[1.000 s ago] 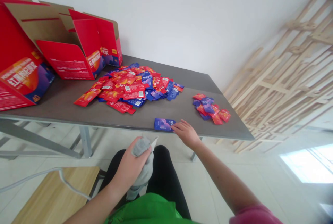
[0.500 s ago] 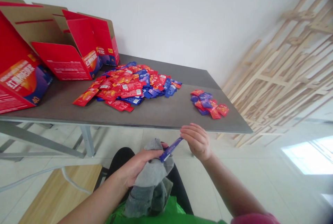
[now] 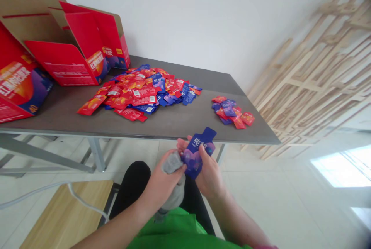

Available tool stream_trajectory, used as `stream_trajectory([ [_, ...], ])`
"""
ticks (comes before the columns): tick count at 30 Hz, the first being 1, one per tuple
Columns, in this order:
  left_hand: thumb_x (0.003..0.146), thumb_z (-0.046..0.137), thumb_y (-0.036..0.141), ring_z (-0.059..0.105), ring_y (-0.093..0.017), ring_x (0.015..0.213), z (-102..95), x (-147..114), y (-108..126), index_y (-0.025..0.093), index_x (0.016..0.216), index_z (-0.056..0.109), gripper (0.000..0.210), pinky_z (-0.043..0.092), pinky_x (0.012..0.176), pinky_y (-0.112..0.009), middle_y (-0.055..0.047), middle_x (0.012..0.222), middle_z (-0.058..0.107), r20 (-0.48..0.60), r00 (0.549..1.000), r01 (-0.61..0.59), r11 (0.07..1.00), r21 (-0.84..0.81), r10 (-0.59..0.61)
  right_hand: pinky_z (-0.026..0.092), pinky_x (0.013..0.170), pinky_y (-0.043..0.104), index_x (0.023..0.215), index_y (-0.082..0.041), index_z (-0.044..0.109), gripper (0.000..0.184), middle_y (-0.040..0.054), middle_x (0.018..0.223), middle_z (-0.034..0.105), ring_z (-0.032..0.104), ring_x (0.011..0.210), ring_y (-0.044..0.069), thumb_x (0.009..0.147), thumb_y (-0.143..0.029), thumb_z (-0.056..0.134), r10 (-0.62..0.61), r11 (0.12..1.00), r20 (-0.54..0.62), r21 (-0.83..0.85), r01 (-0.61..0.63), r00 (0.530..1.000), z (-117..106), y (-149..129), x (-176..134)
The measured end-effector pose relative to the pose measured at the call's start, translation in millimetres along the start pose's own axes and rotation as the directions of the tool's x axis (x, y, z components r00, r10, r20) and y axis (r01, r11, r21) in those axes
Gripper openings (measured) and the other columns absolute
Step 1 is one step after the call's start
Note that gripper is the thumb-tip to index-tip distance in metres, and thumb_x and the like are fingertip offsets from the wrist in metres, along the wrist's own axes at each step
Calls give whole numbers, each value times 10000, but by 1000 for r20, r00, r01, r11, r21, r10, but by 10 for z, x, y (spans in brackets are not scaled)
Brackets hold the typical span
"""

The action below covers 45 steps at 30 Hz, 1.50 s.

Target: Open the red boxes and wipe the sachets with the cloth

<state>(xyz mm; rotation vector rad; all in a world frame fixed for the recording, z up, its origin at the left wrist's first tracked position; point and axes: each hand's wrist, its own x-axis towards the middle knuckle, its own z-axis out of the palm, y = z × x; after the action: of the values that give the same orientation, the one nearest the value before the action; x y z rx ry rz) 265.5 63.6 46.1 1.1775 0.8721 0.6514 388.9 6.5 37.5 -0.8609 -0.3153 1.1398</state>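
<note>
A flat purple-blue sachet [image 3: 199, 149] with white lettering faces up in my right hand [image 3: 209, 175], thumb on its printed side and fingers behind. Closed around a bunched grey cloth [image 3: 174, 163], my left hand [image 3: 162, 182] is at the sachet's lower left edge. Both hands are above my lap, just in front of the table edge. On the table, a small group of red and purple sachets [image 3: 228, 110] lies to the right. A larger heap of red and blue sachets [image 3: 145, 90] is spread left of it.
Open red cardboard boxes [image 3: 68, 63] stand on the left of the grey table [image 3: 185, 125]. Wooden frames [image 3: 307, 71] lean by the wall at right. Below left are a wooden board [image 3: 69, 210] and a white cable [image 3: 78, 197].
The sachet has turned from edge-on to face-up. My right hand has moved left and down, and its thumb now lies over the sachet. My left hand keeps the cloth beside it.
</note>
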Motion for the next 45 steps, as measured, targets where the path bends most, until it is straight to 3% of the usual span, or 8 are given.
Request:
stream_trajectory([
  [6,852,628,368,618,-229,1034,-56,-6,361,277,1121,540,297,488,912,-331,-32,1084,647,-364,860,-355,931,78,358,460,1061,454,1236,-227,631,407,73,1262,687,615,1215,255,891,-443,627,-72,995,18,-74,73,997,-18,-50,32],
  [16,721,558,50,567,-260,1005,140,118,-210,227,1016,530,345,468,880,-415,-78,1060,577,394,749,-662,585,468,532,545,959,442,1251,-244,611,470,84,1338,635,593,1250,243,964,-558,411,-243,958,9,-157,241,970,88,-130,226],
  [20,780,545,68,571,-231,939,-161,150,-211,247,944,516,245,467,867,-383,-35,971,553,77,865,-455,708,540,497,502,1015,482,1249,-246,604,439,86,1349,628,561,1290,247,965,-538,440,-286,946,5,-157,283,958,11,-206,223],
  [26,761,610,84,547,-232,1049,-50,94,239,261,1047,513,350,417,978,-394,-42,1091,526,14,622,-708,555,437,783,530,996,427,1207,-258,654,426,54,1264,684,610,1230,237,955,-534,451,-239,943,80,-217,251,968,110,25,169],
  [30,716,578,68,572,-252,1004,84,181,22,233,970,567,304,444,890,-389,-59,1028,589,394,727,-687,585,432,563,542,974,431,1215,-256,647,457,50,1295,665,595,1247,240,959,-557,416,-258,945,44,-196,261,965,156,-65,198],
  [35,800,622,257,621,-221,873,34,231,-200,222,934,586,143,471,840,-357,-28,897,643,98,981,-181,974,136,168,518,1012,460,1234,-275,631,445,41,1385,599,539,1311,251,970,-550,401,-319,930,117,-152,334,941,80,-264,208],
  [39,798,668,421,632,-196,763,41,127,-11,218,955,620,260,489,771,-317,-1,821,670,145,989,-3,983,-181,29,553,966,445,1173,-231,665,439,71,1310,653,582,1261,268,976,-528,408,-288,925,121,-223,309,950,43,-183,207],
  [45,735,707,259,650,-259,862,-41,76,31,247,869,678,137,466,827,-368,-38,881,717,74,895,-434,817,379,440,544,958,438,1341,-366,484,470,30,1333,622,620,1195,221,897,-450,612,-356,911,-82,-254,326,931,-77,-16,174],
])
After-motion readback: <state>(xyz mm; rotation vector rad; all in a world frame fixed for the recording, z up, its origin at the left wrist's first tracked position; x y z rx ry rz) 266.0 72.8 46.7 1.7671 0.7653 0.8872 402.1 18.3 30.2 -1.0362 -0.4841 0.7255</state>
